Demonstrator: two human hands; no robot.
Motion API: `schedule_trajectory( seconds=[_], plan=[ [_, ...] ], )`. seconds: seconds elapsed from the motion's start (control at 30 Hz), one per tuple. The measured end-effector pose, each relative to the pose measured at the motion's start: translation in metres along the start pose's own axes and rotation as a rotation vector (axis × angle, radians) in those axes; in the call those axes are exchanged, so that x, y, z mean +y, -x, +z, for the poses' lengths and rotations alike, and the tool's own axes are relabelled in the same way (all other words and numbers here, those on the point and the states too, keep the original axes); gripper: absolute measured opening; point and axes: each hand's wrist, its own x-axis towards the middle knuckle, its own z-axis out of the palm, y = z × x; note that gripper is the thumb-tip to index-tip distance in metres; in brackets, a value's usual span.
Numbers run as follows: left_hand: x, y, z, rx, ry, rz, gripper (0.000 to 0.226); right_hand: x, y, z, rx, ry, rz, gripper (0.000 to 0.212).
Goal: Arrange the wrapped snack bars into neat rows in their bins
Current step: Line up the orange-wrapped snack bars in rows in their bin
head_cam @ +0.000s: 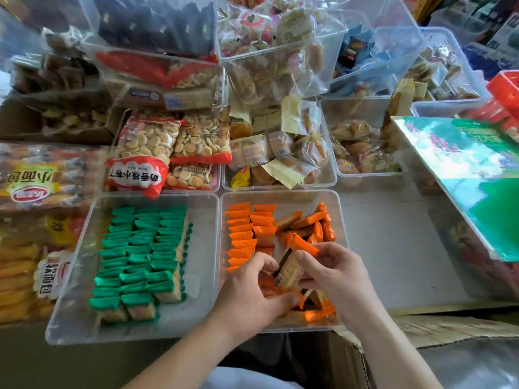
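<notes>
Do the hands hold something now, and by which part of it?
Both hold one orange-wrapped snack bar over the clear bin: the right hand pinches its upper end, the left hand grips its lower end between fingers and thumb.

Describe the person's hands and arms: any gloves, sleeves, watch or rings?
No gloves on the left hand or the right hand, and no rings show. The left forearm and right forearm are uncovered to the frame edge: no sleeves, watch or bands in view. A bit of white garment shows between the arms at the bottom edge.
</notes>
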Motion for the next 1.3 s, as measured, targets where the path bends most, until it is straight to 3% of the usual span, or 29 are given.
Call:
schedule_trajectory(
  seconds=[0.1, 0.23, 0.57, 0.7, 0.83, 0.93, 1.03, 1.1, 1.3],
  plan=[
    [-0.004, 0.003, 0.002, -0.023, 0.191, -0.005, 0.035, 0.002, 0.002, 0.001, -0.083, -0.046, -0.028, 0.025],
    [-0.004, 0.005, -0.006, -0.201, 0.516, -0.087, 0.026, 0.008, -0.001, 0.000, -0.086, -0.063, -0.041, 0.024],
    [-0.001, 0.002, -0.007, -0.231, 0.461, -0.064, 0.033, 0.010, 0.002, -0.003, -0.084, -0.131, -0.046, 0.024],
    [-0.009, 0.001, 0.005, -0.267, 0.384, -0.102, 0.029, 0.016, 0.000, -0.008, -0.055, 0.005, -0.047, 0.023],
    [-0.022, -0.007, 0.013, -0.287, 0.038, -0.175, 0.011, 0.032, -0.011, -0.018, 0.136, 0.101, -0.055, 0.021],
    [-0.029, -0.031, 0.016, -0.203, -0.270, -0.135, 0.035, 0.036, -0.014, -0.025, 0.193, 0.045, -0.038, 0.019],
    [-0.029, -0.068, 0.035, -0.238, -0.237, -0.137, 0.049, 0.039, -0.017, -0.031, 0.215, 0.003, -0.030, 0.019],
    [-0.028, -0.090, 0.055, -0.294, -0.176, -0.239, 0.060, 0.043, -0.018, -0.036, 0.230, -0.016, -0.024, 0.018],
    [-0.038, -0.112, 0.087, -0.251, -0.334, -0.382, 0.064, 0.051, -0.017, -0.050, 0.234, -0.096, -0.006, 0.014]
  ],
)
